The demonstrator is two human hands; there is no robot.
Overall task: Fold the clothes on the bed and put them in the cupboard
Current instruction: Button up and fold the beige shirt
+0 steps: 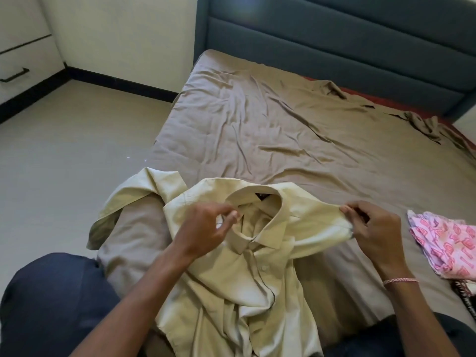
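The shirt (247,274) lies face up on the bed (270,119). The left hand (206,230) pinches its collar; the right hand (371,225) pinches its shoulder, beside a pink garment (445,240).

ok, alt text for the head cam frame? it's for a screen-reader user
A person's left hand and right hand pinch a pale yellow collared shirt lying front-up on a bed's brown sheet, the left near the collar, the right at the shoulder edge. A pink patterned garment lies to the right; a grey-blue headboard stands behind.
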